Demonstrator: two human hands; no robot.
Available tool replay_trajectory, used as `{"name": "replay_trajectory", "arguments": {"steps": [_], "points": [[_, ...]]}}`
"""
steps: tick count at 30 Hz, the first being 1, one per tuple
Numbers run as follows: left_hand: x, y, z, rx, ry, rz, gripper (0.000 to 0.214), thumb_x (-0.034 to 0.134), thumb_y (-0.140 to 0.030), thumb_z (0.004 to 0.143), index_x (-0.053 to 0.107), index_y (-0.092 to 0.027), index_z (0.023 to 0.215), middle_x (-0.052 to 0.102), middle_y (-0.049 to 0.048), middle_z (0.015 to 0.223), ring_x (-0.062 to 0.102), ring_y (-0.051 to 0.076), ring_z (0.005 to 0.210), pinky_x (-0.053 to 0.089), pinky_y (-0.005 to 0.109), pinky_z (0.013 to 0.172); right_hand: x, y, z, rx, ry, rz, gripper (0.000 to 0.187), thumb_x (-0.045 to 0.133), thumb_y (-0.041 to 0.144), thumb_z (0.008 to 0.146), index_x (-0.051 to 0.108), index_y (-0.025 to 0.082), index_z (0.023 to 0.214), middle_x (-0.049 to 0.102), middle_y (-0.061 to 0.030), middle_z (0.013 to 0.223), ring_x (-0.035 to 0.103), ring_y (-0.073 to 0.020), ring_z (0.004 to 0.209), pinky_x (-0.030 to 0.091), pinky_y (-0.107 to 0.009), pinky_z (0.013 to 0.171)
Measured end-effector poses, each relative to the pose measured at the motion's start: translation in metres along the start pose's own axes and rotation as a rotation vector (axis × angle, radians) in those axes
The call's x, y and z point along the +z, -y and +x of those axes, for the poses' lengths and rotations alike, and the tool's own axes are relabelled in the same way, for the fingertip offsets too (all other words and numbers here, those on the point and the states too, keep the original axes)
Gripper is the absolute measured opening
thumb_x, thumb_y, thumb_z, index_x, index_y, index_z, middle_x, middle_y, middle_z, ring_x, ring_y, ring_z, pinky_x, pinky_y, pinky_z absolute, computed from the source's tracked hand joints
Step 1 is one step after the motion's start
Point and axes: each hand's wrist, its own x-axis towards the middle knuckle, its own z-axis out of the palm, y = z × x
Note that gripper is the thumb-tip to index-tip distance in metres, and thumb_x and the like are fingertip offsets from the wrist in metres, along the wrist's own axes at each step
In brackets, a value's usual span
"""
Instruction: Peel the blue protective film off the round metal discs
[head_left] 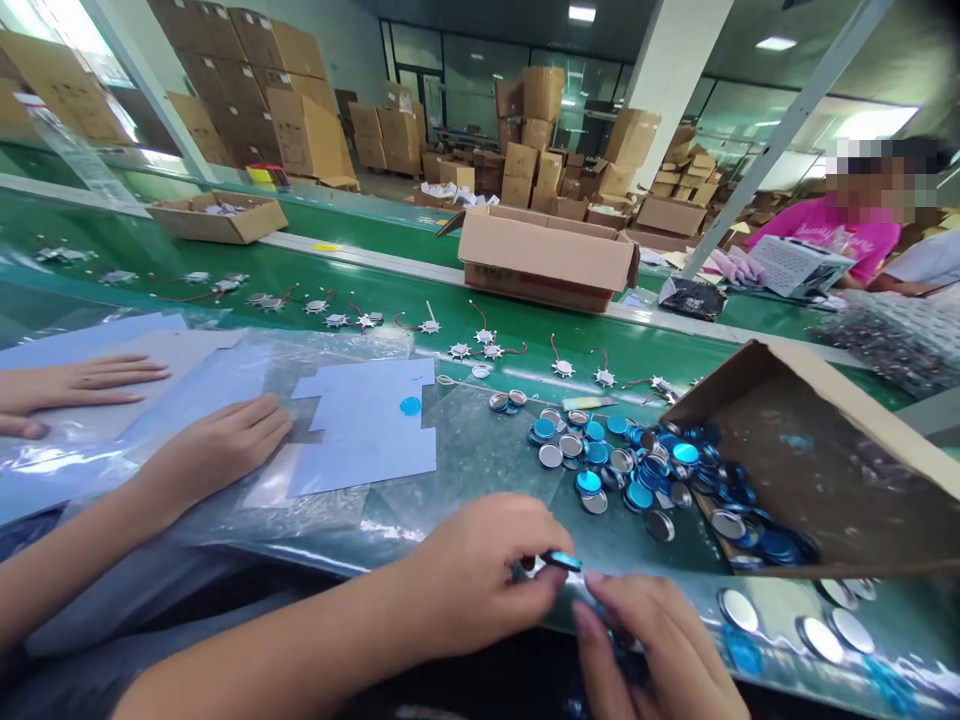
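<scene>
**Fig.** Factory assembly floor, prob. electronics/small-parts line, w/ storage area behind. Long green conveyor belt (pixel 375 290) crosses view, carrying wired star-shaped components (pixel 430 326) in a loose row & open cardboard carton (pixel 544 258). Fgd: many loose blue-filmed metal discs (pixel 600 460) in a batch on plastic sheeting (pixel 480 470). Co-worker in pink top (pixel 829 235) at belt, R of frame. Bkgd: stacked shipping cartons (pixel 300 130), white structural column (pixel 671 80), glazed partition wall (pixel 480 70), ceiling panel lights (pixel 581 13).

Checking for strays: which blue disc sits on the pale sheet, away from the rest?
The lone disc on the pale blue sheet, well left of the heap of others beside the cardboard box.
</scene>
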Motion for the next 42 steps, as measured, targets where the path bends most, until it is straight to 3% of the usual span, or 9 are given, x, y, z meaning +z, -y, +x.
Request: {"name": "replay_trajectory", "arguments": {"steps": [4,10,14,17,20,24,30,42], "points": [[0.001,-0.008,-0.008,0.078,-0.022,0.139,0.015,0.048,-0.015,0.088,0.063,-0.015,0.087,0.065,0.0020,0.080,0.054,0.014,0.075,0.037,0.028,0.069,0.013,0.019,0.009,0.124,-0.089,0.061,0.014,0.067,0.004,0.078,0.061,0.014,0.087,0.061,-0.0019,0.077,0.057,-0.0065,0.074,0.049,-0.020,0.071],[-0.005,-0.016,-0.015,0.031,-0.013,0.314,0.020,0.046,-0.019,0.092,0.065,-0.018,0.087,0.062,0.0024,0.079,0.050,0.016,0.068,0.033,0.031,0.063,0.016,0.027,0.002,0.107,-0.146,0.016,0.022,0.070,-0.001,0.072,0.065,0.013,0.088,0.062,-0.0016,0.074,0.056,-0.0081,0.072,0.047,-0.025,0.072],[-0.005,-0.018,-0.015,0.097,-0.022,0.381,0.019,0.044,-0.020,0.095,0.062,-0.018,0.089,0.061,0.0020,0.080,0.048,0.017,0.069,0.030,0.033,0.063,0.016,0.033,0.001,0.173,-0.176,0.035,0.020,0.070,-0.002,0.072,0.065,0.013,0.085,0.061,-0.0014,0.074,0.055,-0.0069,0.072,0.047,-0.024,0.072],[-0.005,-0.016,-0.016,0.154,-0.037,0.419,0.020,0.042,-0.022,0.097,0.060,-0.018,0.088,0.059,0.0020,0.079,0.046,0.018,0.070,0.029,0.033,0.065,0.016,0.036,0.001,0.235,-0.176,0.035,0.017,0.068,-0.002,0.074,0.064,0.013,0.082,0.060,-0.0011,0.074,0.054,-0.0060,0.073,0.046,-0.023,0.073],[-0.006,-0.017,-0.018,0.166,0.029,0.460,0.018,0.045,-0.022,0.096,0.057,-0.018,0.084,0.057,0.0019,0.078,0.044,0.018,0.070,0.030,0.035,0.067,0.014,0.037,0.001,0.239,-0.079,0.048,0.013,0.064,0.000,0.078,0.061,0.013,0.079,0.056,-0.0009,0.071,0.050,-0.0054,0.070,0.044,-0.021,0.068],[-0.009,-0.020,-0.018,0.146,0.073,0.454,0.016,0.046,-0.022,0.095,0.057,-0.018,0.084,0.057,0.0014,0.078,0.044,0.018,0.070,0.031,0.035,0.067,0.013,0.039,0.002,0.241,-0.030,0.095,0.015,0.058,0.000,0.080,0.057,0.014,0.074,0.050,-0.0006,0.065,0.045,-0.0059,0.066,0.040,-0.021,0.063],[-0.009,-0.021,-0.016,0.156,-0.025,0.389,0.017,0.044,-0.019,0.094,0.060,-0.019,0.088,0.061,0.0007,0.081,0.046,0.017,0.070,0.029,0.034,0.066,0.017,0.038,0.003,0.222,-0.188,0.099,0.018,0.066,-0.004,0.074,0.060,0.012,0.080,0.057,-0.0011,0.072,0.052,-0.0057,0.072,0.047,-0.024,0.073],[-0.009,-0.019,-0.015,0.196,0.011,0.449,0.017,0.044,-0.018,0.095,0.058,-0.017,0.085,0.058,0.0008,0.078,0.046,0.017,0.070,0.032,0.035,0.072,0.013,0.038,-0.004,0.215,-0.165,0.081,0.018,0.065,-0.003,0.075,0.062,0.013,0.083,0.057,-0.0018,0.073,0.051,-0.0072,0.072,0.044,-0.025,0.075]]}}
